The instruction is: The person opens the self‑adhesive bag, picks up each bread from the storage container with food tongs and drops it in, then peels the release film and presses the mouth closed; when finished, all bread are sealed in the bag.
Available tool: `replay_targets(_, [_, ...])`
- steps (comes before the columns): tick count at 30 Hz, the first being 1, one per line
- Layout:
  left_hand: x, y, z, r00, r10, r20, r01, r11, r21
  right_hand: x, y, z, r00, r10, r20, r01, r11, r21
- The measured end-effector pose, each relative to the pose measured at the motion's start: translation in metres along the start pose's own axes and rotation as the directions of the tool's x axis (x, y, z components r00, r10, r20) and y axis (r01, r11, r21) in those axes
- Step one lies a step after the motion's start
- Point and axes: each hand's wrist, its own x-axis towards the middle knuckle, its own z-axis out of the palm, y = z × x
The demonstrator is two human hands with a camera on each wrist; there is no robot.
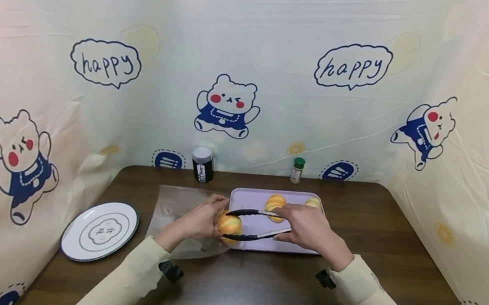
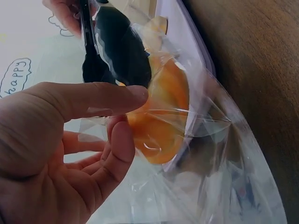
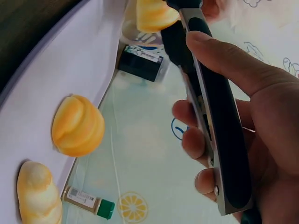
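Observation:
My left hand pinches the edge of a clear plastic bag between thumb and fingers. In my right hand is a pair of tongs with black tips and metal arms. The tips sit on either side of a round orange-yellow bread roll. In the left wrist view the roll shows through the bag's film, by its mouth. A second round roll and a paler, longer roll lie on the lilac tray.
A white plate with a dark rim lies at the left table edge. Along the back stand a dark jar with a grey lid and a small green-capped bottle. A printed cloth hangs behind the brown table.

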Motion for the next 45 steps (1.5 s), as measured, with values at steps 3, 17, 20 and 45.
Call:
replay_targets(3, [0.0, 0.0, -0.001, 1.0, 0.003, 0.011, -0.003, 1.0, 0.005, 0.001, 0.003, 0.002, 0.999, -0.046, -0.024, 0.046, 0.999, -0.024])
replay_targets(17, [-0.003, 0.001, 0.001, 0.999, 0.033, 0.028, -0.034, 0.999, 0.009, 0.001, 0.001, 0.013, 0.999, -0.011, -0.03, 0.012, 1.0, 0.023])
replay_targets(20, [-0.003, 0.001, 0.001, 0.999, 0.005, 0.052, -0.004, 1.0, -0.003, 0.0, 0.002, 0.014, 1.0, 0.011, 0.012, -0.011, 0.999, 0.05])
replay_targets(45, [-0.006, -0.001, -0.002, 0.99, -0.053, 0.128, 0.034, 0.988, 0.148, -0.006, 0.011, 0.014, 0.991, 0.052, 0.122, -0.064, 0.994, 0.09])
